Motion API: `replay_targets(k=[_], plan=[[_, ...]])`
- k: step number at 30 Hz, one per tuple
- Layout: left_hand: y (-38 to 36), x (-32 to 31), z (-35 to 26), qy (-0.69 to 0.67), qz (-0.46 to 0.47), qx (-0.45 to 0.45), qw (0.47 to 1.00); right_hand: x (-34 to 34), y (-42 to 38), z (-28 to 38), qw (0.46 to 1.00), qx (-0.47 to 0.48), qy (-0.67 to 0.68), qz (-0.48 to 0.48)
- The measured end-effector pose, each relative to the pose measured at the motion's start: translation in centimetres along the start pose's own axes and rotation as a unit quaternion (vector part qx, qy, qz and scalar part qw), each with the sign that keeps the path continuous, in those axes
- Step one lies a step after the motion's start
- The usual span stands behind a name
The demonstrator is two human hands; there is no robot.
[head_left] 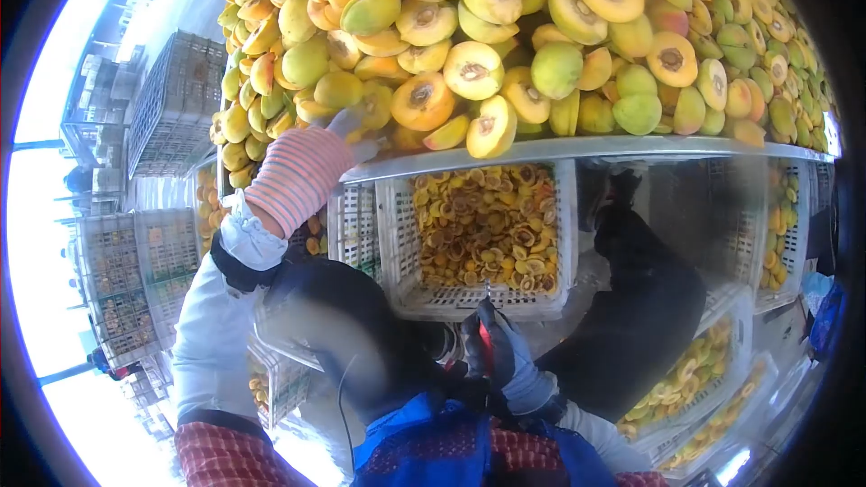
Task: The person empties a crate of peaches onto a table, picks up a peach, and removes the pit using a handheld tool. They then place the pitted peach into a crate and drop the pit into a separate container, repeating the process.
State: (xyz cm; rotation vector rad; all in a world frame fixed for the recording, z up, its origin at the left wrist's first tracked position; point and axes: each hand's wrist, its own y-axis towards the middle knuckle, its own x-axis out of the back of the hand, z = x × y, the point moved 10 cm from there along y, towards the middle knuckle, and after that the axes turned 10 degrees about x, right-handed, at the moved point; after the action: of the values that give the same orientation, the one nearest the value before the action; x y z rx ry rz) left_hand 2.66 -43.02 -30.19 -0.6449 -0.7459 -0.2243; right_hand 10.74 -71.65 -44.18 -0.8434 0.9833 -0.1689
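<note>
My left hand (354,133), in a grey glove with a pink-and-grey striped cuff, is at the near edge of a big heap of halved peaches (474,70). Its fingers are apart and touch the fruit there; a closed grip on any piece does not show. Low in front of my body, my right hand (510,361), in a dark and grey-blue glove, is closed around a red-handled tool (488,339) whose thin metal tip points forward. Beyond that tip stands a white plastic crate (566,243) with yellow-orange fruit pieces (487,225) in it.
A metal table rim (577,148) runs between the heap and my legs. More fruit crates stand at the right (735,343) and beneath the table. Stacked grey crates (176,104) and mesh crates (135,284) are on the left. My knees flank the white crate.
</note>
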Motion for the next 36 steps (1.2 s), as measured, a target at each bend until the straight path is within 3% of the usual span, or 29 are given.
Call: replay_targets(k=[4,7,8,10,11,12,13,14,15,17,18,21,24,27,29,30,33,34,36], plan=[[-1.6,1.3,0.6,-0.071,-0.067,0.018,0.995,1.0,0.5,-0.5,0.999,0.033,-0.005,-0.005],[-5.0,3.5,1.7,-0.227,-0.166,0.110,0.953,1.4,0.7,-1.9,0.995,-0.008,0.102,-0.002],[-6.8,4.4,1.5,-0.313,-0.263,0.104,0.907,0.7,0.9,-0.4,0.995,0.078,0.051,0.028],[-9.2,4.2,-0.6,-0.502,-0.285,0.108,0.809,-1.6,0.0,1.7,0.977,0.193,-0.021,0.084],[-9.5,1.9,-2.6,-0.620,-0.269,0.094,0.731,-2.9,-0.7,2.4,0.968,0.223,-0.039,0.111],[-10.2,1.5,-4.8,-0.636,-0.283,0.076,0.714,-5.0,-1.9,3.6,0.969,0.199,-0.025,0.144],[-10.2,-0.2,-7.4,-0.732,-0.206,0.086,0.644,-6.5,-2.8,4.1,0.969,0.176,-0.010,0.174],[-10.6,-1.5,-9.6,-0.815,-0.159,0.096,0.548,-5.7,-2.7,4.1,0.969,0.183,-0.119,0.118],[-10.9,-2.8,-11.7,-0.884,-0.108,0.107,0.443,-5.9,-3.3,5.9,0.915,0.295,-0.256,0.104],[-11.9,-4.4,-13.1,-0.908,-0.113,0.174,0.363,-7.3,-5.0,7.5,0.714,0.484,-0.501,0.074],[-12.3,-5.3,-13.3,-0.916,-0.119,0.208,0.323,-5.2,-4.1,5.8,0.719,0.477,-0.506,0.015],[-13.5,-4.9,-12.5,-0.883,-0.176,0.227,0.370,-6.9,-5.3,6.3,0.647,0.477,-0.594,0.017],[-14.0,-5.0,-13.0,-0.888,-0.173,0.228,0.360,-6.8,-5.4,6.5,0.718,0.469,-0.514,0.018],[-14.3,-4.7,-13.5,-0.895,-0.167,0.224,0.347,-7.2,-6.3,6.5,0.681,0.517,-0.518,0.027],[-14.2,-4.8,-14.2,-0.912,-0.149,0.215,0.316,-5.5,-5.1,4.7,0.715,0.468,-0.516,0.051],[-14.2,-5.4,-14.3,-0.904,-0.157,0.215,0.335,-4.7,-4.5,3.8,0.732,0.443,-0.515,0.063],[-13.8,-5.2,-14.7,-0.923,-0.112,0.182,0.320,-3.0,-3.4,2.5,0.821,0.379,-0.418,0.083],[-13.8,-4.3,-14.4,-0.922,-0.104,0.167,0.333,-2.6,-3.0,1.7,0.891,0.301,-0.328,0.090],[-13.5,-3.9,-13.5,-0.878,-0.125,0.148,0.437,-3.3,-3.4,0.1,0.978,0.128,-0.132,0.100]])
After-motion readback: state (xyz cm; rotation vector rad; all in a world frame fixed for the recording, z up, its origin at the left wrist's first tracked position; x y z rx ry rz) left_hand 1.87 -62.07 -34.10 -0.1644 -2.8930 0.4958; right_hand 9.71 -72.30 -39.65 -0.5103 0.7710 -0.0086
